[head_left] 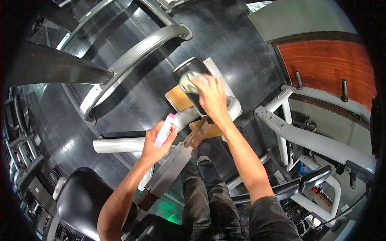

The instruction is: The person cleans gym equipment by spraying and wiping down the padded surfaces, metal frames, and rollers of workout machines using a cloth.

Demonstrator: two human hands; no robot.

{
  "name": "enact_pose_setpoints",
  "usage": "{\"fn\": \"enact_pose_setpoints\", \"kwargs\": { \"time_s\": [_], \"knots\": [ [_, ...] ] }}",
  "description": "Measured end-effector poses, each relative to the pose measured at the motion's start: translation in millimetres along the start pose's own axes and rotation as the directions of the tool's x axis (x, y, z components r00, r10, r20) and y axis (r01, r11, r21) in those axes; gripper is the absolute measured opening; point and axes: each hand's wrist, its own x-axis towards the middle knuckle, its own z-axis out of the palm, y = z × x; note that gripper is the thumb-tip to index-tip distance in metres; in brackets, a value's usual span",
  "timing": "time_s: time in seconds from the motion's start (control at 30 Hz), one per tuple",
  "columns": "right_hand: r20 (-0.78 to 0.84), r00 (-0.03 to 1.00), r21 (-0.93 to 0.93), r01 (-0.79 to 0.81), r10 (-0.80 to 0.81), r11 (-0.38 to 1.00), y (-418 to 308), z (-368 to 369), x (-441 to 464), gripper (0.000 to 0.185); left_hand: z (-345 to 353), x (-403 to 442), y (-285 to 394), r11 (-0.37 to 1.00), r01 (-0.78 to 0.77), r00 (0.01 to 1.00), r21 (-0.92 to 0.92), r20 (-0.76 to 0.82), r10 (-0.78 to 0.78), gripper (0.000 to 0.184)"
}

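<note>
My right hand (212, 96) is closed on a crumpled pale cloth (188, 82), slightly smeared by motion. The cloth lies over a black padded part (192, 65) of a gym machine and appears to touch it. Lower and to the left, my left hand (154, 143) grips a slim white bottle (164, 132) with a pink end pointing up. Beneath my hands runs the machine's grey metal beam (171, 166), with a worn brown section (199, 136). Beside the pad is a yellowish plate (179, 98), partly hidden by the frame.
A curved silver frame (138, 48) stands at upper left on the dark floor (225, 32). A black seat (82, 201) is at lower left. On the right are a grey machine frame (321, 144) and a reddish wood panel (325, 68). My legs (195, 193) are below.
</note>
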Motion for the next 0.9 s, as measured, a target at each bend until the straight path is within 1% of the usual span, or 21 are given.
{"fn": "enact_pose_setpoints", "kwargs": {
  "time_s": [0.03,0.1,0.13,0.2,0.23,0.3,0.33,0.37,0.4,0.47,0.5,0.53,0.57,0.6,0.67,0.7,0.77,0.83,0.87,0.9],
  "knots": [
    [0.025,1.0,-0.002,-0.009,0.009,1.0,7,-7,-24,0.051,0,0,-3,1.0,-0.001,1.0,0.001,-0.001,0.001,0.01],
    [0.051,0.997,0.02,-0.055,0.054,0.998,20,-22,-62,0.054,3,1,-12,0.978,-0.203,0.979,0.046,0.0,0.203,0.009],
    [0.054,0.993,0.022,-0.104,0.103,0.994,20,-27,-72,0.054,5,0,-9,0.978,-0.203,0.979,0.041,-0.014,0.203,0.008],
    [0.061,0.993,0.05,-0.102,0.099,0.994,19,-27,-72,0.052,5,-2,-3,0.989,-0.146,0.989,0.039,0.022,0.145,0.007],
    [0.061,0.993,0.052,-0.103,0.1,0.993,17,-24,-65,0.052,4,-3,-5,0.989,-0.144,0.989,0.041,0.022,0.143,0.007],
    [0.026,0.997,0.072,-0.081,0.079,0.994,18,-11,-37,0.052,7,-3,-10,0.992,-0.119,0.992,-0.029,0.037,0.12,0.007],
    [0.009,0.999,0.102,-0.047,0.046,0.994,15,-4,-19,0.051,7,-3,-9,0.992,-0.121,0.992,-0.028,0.038,0.122,0.007],
    [-0.008,1.0,0.064,-0.022,0.022,0.998,9,2,1,0.047,6,-4,-8,0.996,-0.08,0.996,-0.044,0.037,0.082,0.008],
    [-0.053,0.999,0.077,0.001,0.003,0.997,4,11,21,0.044,6,-5,-7,0.998,-0.038,0.998,-0.059,0.038,0.041,0.009],
    [-0.125,0.992,0.096,-0.02,0.032,0.995,-10,24,53,0.041,5,-4,-14,0.997,-0.066,0.995,-0.039,0.066,0.068,0.008],
    [-0.124,0.992,0.074,-0.024,0.033,0.997,-14,28,62,0.039,5,-3,-15,0.995,-0.094,0.991,-0.02,0.089,0.095,0.008],
    [-0.123,0.992,0.053,-0.03,0.036,0.998,-16,28,67,0.038,4,-4,-16,0.996,-0.09,0.991,-0.02,0.094,0.092,0.008],
    [-0.072,0.996,0.033,-0.05,0.052,0.998,-17,24,64,0.039,3,-3,-15,0.995,-0.099,0.991,-0.004,0.086,0.099,0.008],
    [-0.072,0.996,0.031,-0.057,0.059,0.998,-15,20,55,0.039,3,-3,-14,0.994,-0.108,0.991,0.011,0.077,0.107,0.009],
    [-0.052,0.998,0.038,0.034,-0.032,0.999,-2,8,20,0.042,3,-2,-14,0.993,-0.114,0.991,-0.015,0.075,0.115,0.009],
    [-0.001,1.0,0.014,0.012,-0.012,1.0,3,0,-2,0.047,3,-3,-10,0.996,-0.087,0.993,-0.007,0.083,0.088,0.01],
    [0.005,1.0,0.031,-0.025,0.025,0.999,20,-14,-44,0.052,3,-3,-9,0.998,-0.057,0.995,-0.004,0.082,0.058,0.01],
    [0.1,0.983,0.035,-0.155,0.151,0.987,24,-35,-70,0.055,5,-3,-14,0.995,-0.096,0.993,-0.04,0.071,0.099,0.01],
    [0.134,0.968,0.022,-0.216,0.212,0.976,26,-40,-78,0.05,5,-4,-15,0.995,-0.091,0.994,-0.043,0.063,0.094,0.01],
    [0.15,0.95,0.079,-0.286,0.272,0.955,26,-44,-74,0.044,5,-3,-15,0.994,-0.102,0.992,-0.033,0.066,0.104,0.01]
  ]
}}
